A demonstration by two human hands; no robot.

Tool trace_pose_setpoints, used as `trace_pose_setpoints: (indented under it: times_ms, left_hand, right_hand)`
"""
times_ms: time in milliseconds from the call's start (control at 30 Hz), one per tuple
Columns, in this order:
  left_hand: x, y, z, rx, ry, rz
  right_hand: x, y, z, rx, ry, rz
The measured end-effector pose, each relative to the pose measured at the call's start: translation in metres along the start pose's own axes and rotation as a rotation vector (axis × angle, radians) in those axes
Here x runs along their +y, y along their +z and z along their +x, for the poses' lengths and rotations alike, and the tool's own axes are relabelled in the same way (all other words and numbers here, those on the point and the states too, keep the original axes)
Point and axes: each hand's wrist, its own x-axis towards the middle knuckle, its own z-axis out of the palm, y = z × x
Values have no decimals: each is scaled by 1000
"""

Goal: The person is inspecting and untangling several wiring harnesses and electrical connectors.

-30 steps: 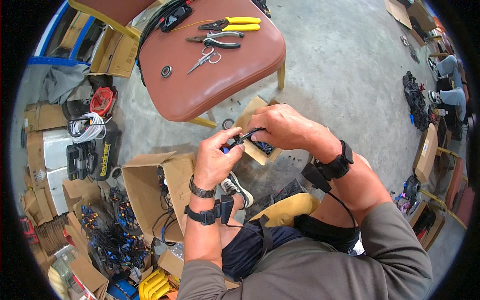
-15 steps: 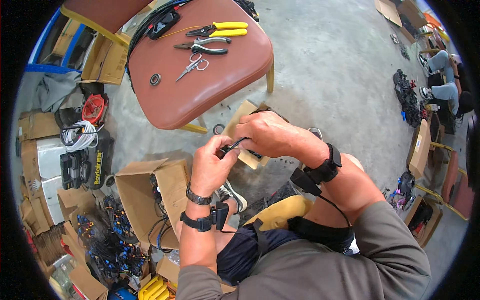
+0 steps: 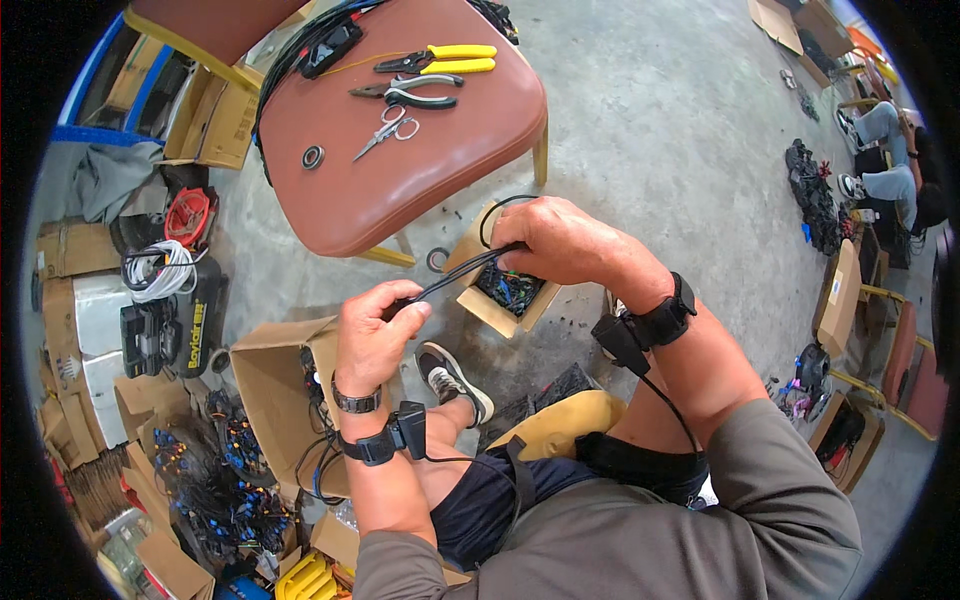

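At frame centre, the left hand (image 3: 372, 335) pinched one end of a black cable bundle (image 3: 455, 277) while the right hand (image 3: 560, 240) gripped the other, stretching it taut above a small cardboard box (image 3: 478, 300), apparently for straightening.

Grey long sleeves, dark shorts, black wrist straps with cabled sensors, a watch.

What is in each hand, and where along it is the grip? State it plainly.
Both hold one bundle of black cables: left hand pinches one stretch, right hand closes round it further along, above a small cardboard box.
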Motion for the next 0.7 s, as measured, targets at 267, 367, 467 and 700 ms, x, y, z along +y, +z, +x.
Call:
trace_pose_setpoints:
  times_ms: [267,367,467,700]
  left_hand:
    - [-1,-34,-8,76,-27,-48]
    - [-3,-47,-13,165,-51,-109]
    - [-5,-60,-16,162,-33,-98]
    - [-18,-71,-15,162,8,-107]
  right_hand:
    - [12,-8,1,-62,203,-118]
    - [19,-16,-1,-87,242,-168]
    - [25,-24,-6,-88,299,-75]
    - [26,-26,-6,-57,272,88]
